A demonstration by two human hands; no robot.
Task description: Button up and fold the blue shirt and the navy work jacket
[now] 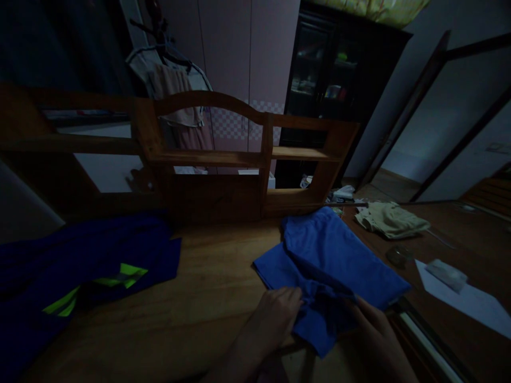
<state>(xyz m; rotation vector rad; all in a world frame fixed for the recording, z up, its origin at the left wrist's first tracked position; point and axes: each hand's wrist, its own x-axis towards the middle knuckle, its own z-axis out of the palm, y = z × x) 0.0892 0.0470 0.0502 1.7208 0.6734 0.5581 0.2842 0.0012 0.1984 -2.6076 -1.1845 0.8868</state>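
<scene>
A bright blue garment (339,250) lies partly folded and bunched on the wooden tabletop (207,282); the frame does not show clearly what kind it is. My left hand (280,307) is closed on its gathered near edge. At the right of that same edge, my right hand (373,317) grips the cloth between thumb and fingers, with some fingertips hidden under the fabric. Between my hands the cloth is crumpled, and one corner hangs toward me.
Dark blue clothing (96,266) with yellow-green stripes lies at the left. A wooden shelf unit (215,157) rises along the back. On the brown surface at right are beige folded cloth (391,219), a glass dish (399,256), white paper (471,300) and a small packet (446,274).
</scene>
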